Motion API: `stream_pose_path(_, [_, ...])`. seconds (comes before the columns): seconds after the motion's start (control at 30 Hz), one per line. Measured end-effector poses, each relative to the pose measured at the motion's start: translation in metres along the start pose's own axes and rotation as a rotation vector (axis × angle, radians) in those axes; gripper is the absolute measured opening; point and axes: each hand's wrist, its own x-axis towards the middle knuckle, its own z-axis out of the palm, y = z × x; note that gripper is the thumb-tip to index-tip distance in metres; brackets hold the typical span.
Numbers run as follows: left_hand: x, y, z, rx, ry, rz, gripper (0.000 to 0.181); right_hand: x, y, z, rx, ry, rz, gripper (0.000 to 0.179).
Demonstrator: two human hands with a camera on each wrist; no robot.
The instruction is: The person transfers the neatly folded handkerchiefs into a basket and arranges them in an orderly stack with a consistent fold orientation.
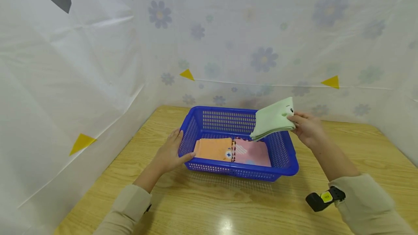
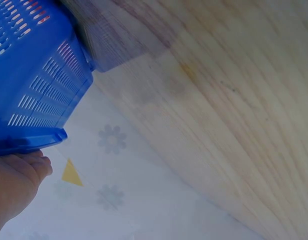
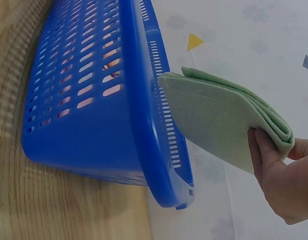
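Note:
In the head view my right hand (image 1: 308, 128) pinches a folded pale green towel (image 1: 272, 117) by its right end, thumb on top. The towel, with a small face design near the thumb, hangs over the right part of a blue plastic basket (image 1: 290, 157). Its folded layers show edge-on in the right wrist view, above the basket's rim (image 3: 144, 105). At the basket's left end my left hand (image 1: 169, 151) grips the rim, thumb along the front corner. Inside, a folded orange towel (image 1: 212, 148) lies beside a folded pink towel (image 1: 253, 151) with a checkered edge.
The basket stands on a light wooden table (image 1: 196, 206). A pale sheet (image 1: 209, 39) with flower prints hangs behind and at the sides, bearing yellow and dark triangles. A black strap with a yellow patch (image 1: 326, 196) sits at my right cuff.

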Motion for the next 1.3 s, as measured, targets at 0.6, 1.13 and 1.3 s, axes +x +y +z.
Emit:
stream_pose_path(0.6, [-0.002, 0.001, 0.000, -0.037, 0.040, 0.016, 0.103, 0.003, 0.015, 0.025, -0.057, 0.010, 0.044, 0.020])
stream_pose_path(1.13, [0.001, 0.001, 0.000, -0.010, 0.003, -0.001, 0.097, 0.018, 0.038, 0.028, -0.074, -0.013, 0.056, 0.059])
stream_pose_path(1.3, [0.000, 0.000, 0.001, -0.010, 0.012, 0.004, 0.096, 0.023, 0.048, 0.026, -0.066, -0.041, 0.033, 0.064])
